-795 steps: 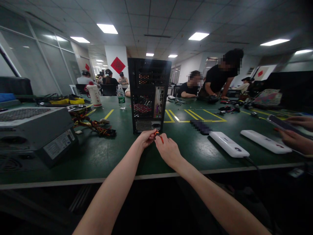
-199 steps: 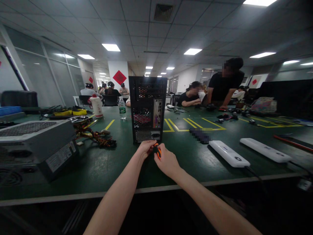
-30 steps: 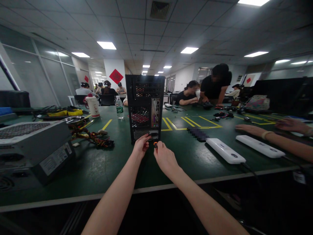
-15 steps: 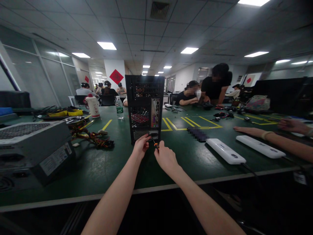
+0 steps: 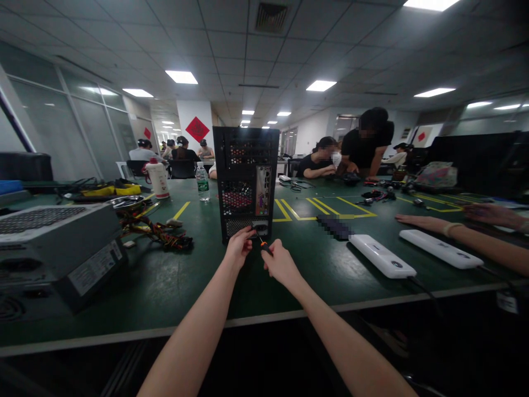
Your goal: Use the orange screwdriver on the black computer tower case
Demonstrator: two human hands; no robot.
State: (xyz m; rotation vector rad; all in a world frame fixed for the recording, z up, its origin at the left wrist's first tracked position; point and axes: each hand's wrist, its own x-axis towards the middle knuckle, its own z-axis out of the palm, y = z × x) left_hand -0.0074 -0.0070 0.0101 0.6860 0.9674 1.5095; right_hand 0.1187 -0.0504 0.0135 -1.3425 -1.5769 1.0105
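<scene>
A black computer case (image 5: 238,172) stands upright on the green table, its rear panel with ports and vent holes facing me. My right hand (image 5: 284,266) is closed around the dark handle of a screwdriver (image 5: 265,246) with an orange collar. The thin shaft points up and left at the lower rear of the case, beside the power socket. My left hand (image 5: 239,246) is closed, its fingertips pinched close to the screwdriver's tip, against the bottom of the panel. Whatever lies between those fingertips is too small to make out.
Grey power supply units (image 5: 61,248) stand at the left, with bundled cables (image 5: 165,237) beside them. Behind are a water bottle (image 5: 202,182) and a white flask (image 5: 157,179). Two white devices (image 5: 382,256) lie at the right, near another person's arm (image 5: 475,237).
My right hand has shifted slightly down and right along the screwdriver, so more of the handle shows. The left hand stays almost in place. At the right, another person's hand has moved slightly left.
</scene>
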